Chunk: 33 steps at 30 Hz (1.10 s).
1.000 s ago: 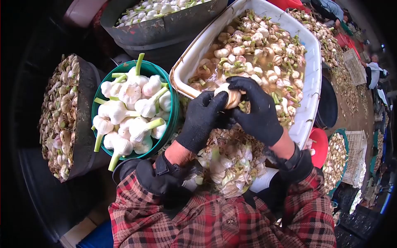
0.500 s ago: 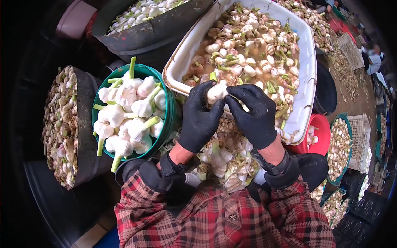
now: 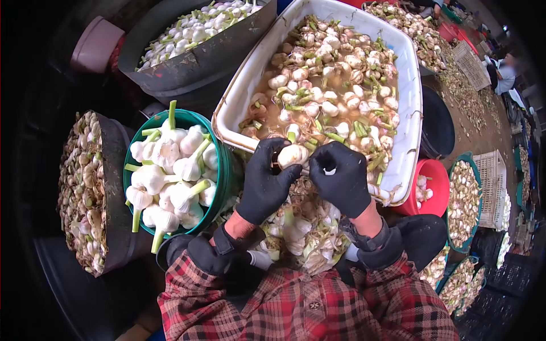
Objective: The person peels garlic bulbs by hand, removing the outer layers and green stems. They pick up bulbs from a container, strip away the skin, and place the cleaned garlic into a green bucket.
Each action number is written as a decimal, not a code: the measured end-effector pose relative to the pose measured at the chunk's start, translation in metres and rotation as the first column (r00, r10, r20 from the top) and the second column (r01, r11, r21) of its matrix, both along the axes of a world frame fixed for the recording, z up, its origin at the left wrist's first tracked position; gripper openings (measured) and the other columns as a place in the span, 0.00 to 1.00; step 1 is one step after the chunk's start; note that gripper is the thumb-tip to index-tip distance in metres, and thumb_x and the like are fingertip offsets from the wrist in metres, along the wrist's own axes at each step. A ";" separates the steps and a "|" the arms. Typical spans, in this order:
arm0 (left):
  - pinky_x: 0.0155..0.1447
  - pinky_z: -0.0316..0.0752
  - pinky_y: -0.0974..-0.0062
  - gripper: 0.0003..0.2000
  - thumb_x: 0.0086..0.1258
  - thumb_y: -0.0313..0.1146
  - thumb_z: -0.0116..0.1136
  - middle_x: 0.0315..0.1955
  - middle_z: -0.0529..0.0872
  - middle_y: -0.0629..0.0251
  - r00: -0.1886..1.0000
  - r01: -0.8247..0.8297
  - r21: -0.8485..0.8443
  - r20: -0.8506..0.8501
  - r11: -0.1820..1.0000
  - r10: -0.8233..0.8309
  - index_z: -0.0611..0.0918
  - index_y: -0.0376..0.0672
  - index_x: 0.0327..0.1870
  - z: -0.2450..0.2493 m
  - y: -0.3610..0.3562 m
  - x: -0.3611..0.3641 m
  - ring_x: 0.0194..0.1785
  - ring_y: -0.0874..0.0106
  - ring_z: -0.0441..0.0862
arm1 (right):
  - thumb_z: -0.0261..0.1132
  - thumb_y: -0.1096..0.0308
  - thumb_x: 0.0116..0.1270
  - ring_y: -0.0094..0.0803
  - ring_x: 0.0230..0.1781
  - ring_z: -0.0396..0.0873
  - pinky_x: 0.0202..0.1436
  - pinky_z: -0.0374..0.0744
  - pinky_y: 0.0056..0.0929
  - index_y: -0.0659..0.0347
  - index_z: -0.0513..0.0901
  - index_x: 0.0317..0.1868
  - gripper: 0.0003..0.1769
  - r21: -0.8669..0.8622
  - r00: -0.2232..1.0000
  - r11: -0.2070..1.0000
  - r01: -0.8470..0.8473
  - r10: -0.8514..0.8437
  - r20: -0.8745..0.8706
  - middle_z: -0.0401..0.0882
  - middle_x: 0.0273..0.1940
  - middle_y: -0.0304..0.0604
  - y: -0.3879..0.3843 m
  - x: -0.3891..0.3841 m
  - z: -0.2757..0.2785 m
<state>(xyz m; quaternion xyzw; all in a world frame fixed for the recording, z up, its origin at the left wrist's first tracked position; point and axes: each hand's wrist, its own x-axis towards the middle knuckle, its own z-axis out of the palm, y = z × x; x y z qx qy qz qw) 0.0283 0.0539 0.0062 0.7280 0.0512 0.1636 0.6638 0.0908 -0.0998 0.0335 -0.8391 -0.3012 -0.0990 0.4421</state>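
Observation:
My left hand, in a black glove, grips a whitish garlic bulb between thumb and fingers, its short green stem pointing up. Close beside it, my right hand, gloved the same way, is closed in a pinch with a small pale scrap of garlic peel showing between the fingers. Both hands are just in front of a white tub of unpeeled garlic in brownish water. Below them lies a heap of garlic peelings. To the left, a green bucket is piled with clean white bulbs with stems.
A dark container of white garlic stands at the back left; another with unpeeled bulbs is at far left. A red basin sits right of the tub. Garlic-filled baskets and a crate line the right. A person is farther off.
My hands have moved slightly apart; the right fingers have come away from the bulb and curled in. The bulb has turned in my left hand. The whole view has shifted a little.

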 end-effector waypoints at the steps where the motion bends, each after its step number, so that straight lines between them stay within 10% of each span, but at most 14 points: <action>1: 0.52 0.78 0.74 0.20 0.58 0.19 0.63 0.48 0.79 0.59 0.993 0.063 -0.127 -0.090 0.990 -0.075 0.74 0.35 0.53 0.007 0.001 -0.001 0.50 0.70 0.80 | 0.67 0.74 0.53 0.40 0.24 0.81 0.29 0.78 0.32 0.61 0.79 0.27 0.04 0.053 0.992 0.999 -0.012 0.018 -0.128 0.79 0.25 0.45 -0.002 0.001 0.002; 12: 0.49 0.82 0.74 0.22 0.70 0.31 0.56 0.48 0.79 0.62 0.919 0.261 -0.752 0.003 0.605 -0.393 0.70 0.36 0.64 0.019 0.011 -0.003 0.47 0.71 0.81 | 0.60 0.79 0.56 0.41 0.35 0.84 0.41 0.80 0.35 0.60 0.84 0.37 0.09 -0.062 0.991 0.990 0.124 -0.126 -0.035 0.83 0.34 0.47 -0.041 0.021 -0.015; 16: 0.49 0.80 0.75 0.23 0.71 0.33 0.54 0.48 0.80 0.61 0.911 0.271 -0.620 -0.081 0.736 -0.403 0.69 0.36 0.65 0.017 0.010 0.000 0.46 0.72 0.81 | 0.66 0.77 0.55 0.41 0.38 0.84 0.45 0.81 0.33 0.61 0.85 0.40 0.11 0.097 0.996 0.994 -0.051 0.058 -0.074 0.84 0.37 0.47 -0.026 0.006 0.015; 18: 0.47 0.79 0.76 0.24 0.70 0.31 0.56 0.47 0.80 0.61 0.930 0.367 -0.042 0.004 0.929 -0.367 0.68 0.35 0.66 0.012 0.009 0.000 0.45 0.73 0.81 | 0.71 0.73 0.54 0.41 0.37 0.84 0.43 0.81 0.32 0.62 0.85 0.38 0.10 0.084 0.992 0.990 -0.112 0.116 -0.049 0.85 0.37 0.47 -0.022 0.003 0.014; 19: 0.47 0.79 0.76 0.24 0.70 0.31 0.56 0.47 0.80 0.61 0.929 0.370 -0.043 0.001 0.928 -0.370 0.68 0.35 0.66 0.012 0.006 0.000 0.45 0.73 0.81 | 0.71 0.73 0.54 0.41 0.37 0.84 0.43 0.81 0.32 0.62 0.85 0.38 0.10 0.084 0.992 0.991 -0.109 0.113 -0.052 0.85 0.37 0.47 -0.022 0.003 0.012; 21: 0.47 0.79 0.76 0.26 0.69 0.30 0.59 0.46 0.81 0.61 0.916 0.215 -0.612 -0.144 0.761 -0.374 0.68 0.33 0.67 0.015 0.000 -0.002 0.44 0.74 0.81 | 0.71 0.74 0.54 0.41 0.35 0.84 0.40 0.80 0.33 0.63 0.85 0.37 0.09 0.064 0.986 0.990 -0.128 0.134 -0.099 0.85 0.35 0.48 -0.022 0.002 0.010; 33: 0.48 0.80 0.76 0.26 0.69 0.30 0.60 0.46 0.82 0.60 0.891 0.197 -0.615 -0.212 0.764 -0.401 0.68 0.29 0.66 0.005 -0.003 -0.006 0.43 0.74 0.82 | 0.66 0.76 0.56 0.45 0.32 0.81 0.36 0.78 0.38 0.62 0.82 0.34 0.04 -0.040 0.996 0.995 -0.090 0.090 0.001 0.81 0.30 0.47 -0.020 -0.007 -0.006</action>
